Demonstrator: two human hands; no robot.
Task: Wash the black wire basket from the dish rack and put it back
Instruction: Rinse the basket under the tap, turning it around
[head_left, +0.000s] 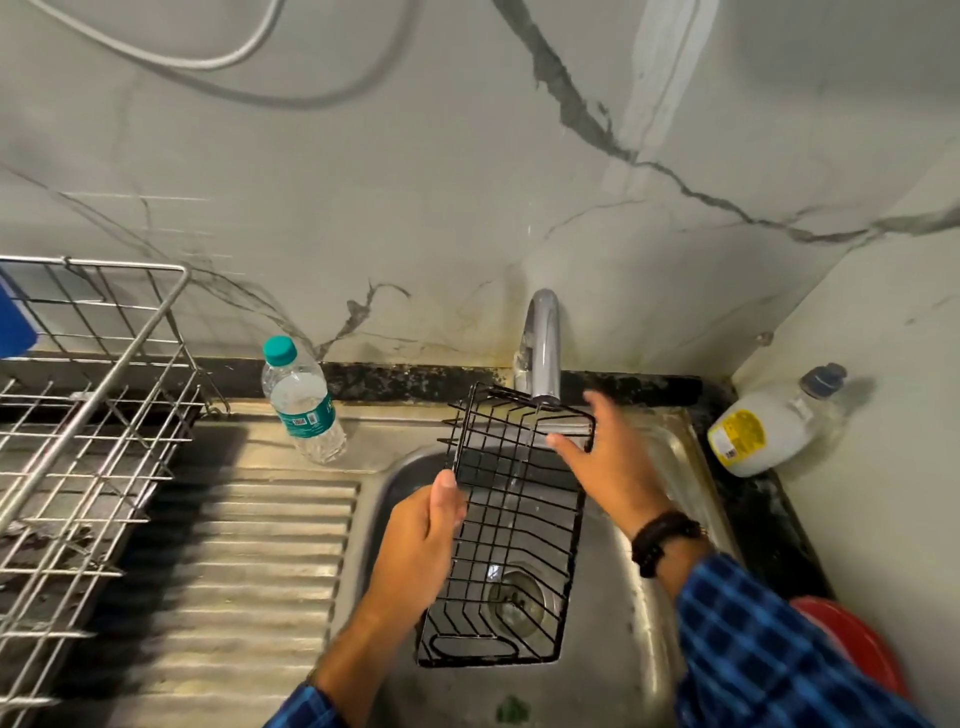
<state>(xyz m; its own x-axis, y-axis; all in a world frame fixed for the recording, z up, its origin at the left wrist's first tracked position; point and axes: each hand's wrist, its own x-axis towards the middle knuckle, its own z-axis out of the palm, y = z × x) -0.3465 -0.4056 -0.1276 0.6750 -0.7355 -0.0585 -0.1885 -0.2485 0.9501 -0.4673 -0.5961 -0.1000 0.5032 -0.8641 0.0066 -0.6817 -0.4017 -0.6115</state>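
The black wire basket (511, 525) is held tilted over the steel sink (644, 649), its far end under the tap (543, 345). A thin stream of water runs from the spout through the wires. My left hand (426, 540) grips the basket's left rim, thumb on top. My right hand (608, 462) has spread fingers at the far right corner of the basket, thumb touching the wire. The metal dish rack (88, 415) stands on the counter at the left.
A plastic water bottle with a teal cap (301, 400) stands on the ribbed drainboard (244, 561) behind the sink's left side. A white soap bottle (769, 423) lies at the right corner. A red object (852, 639) sits at the right edge.
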